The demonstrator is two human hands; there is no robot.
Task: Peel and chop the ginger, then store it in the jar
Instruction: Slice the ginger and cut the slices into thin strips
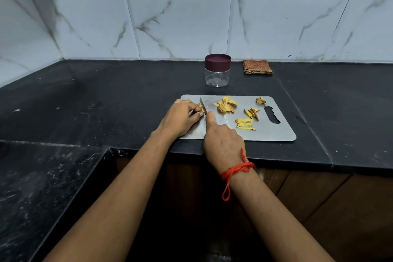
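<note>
My left hand (182, 117) lies on the steel cutting board (276, 132) at about nine o'clock of its surface, fingers curled down and pinning a small yellow piece of ginger (200, 106) against the metal. Only a sliver of it shows past my fingertips. My right hand (223, 142) comes in from six o'clock, clenched round the knife (203, 107) with the forefinger laid along the top. The handle is hidden in my fist, and the short blade points away from me toward twelve, its edge down right beside the fingers of my left hand, at the piece I am holding. I cannot tell whether the edge has gone into it. A red thread (238, 169) is tied round my right wrist, with a loop hanging down. Toward the middle of the board sits a heap of ginger slices (225, 106), some with brown skin on them. At roughly four o'clock from that heap lie thin pale strips (245, 123), and just beyond them a few brown-edged pieces (252, 113) rest beside the handle slot. One small chunk (261, 100) sits alone near the board's two o'clock corner. The jar (217, 76) stands on the black counter (106, 96) at twelve o'clock from the board, apart from it, clear and with nothing inside, its maroon lid (218, 61) on. A folded checked cloth (257, 67) lies at the jar's three o'clock, against the tiled wall (180, 23).
</note>
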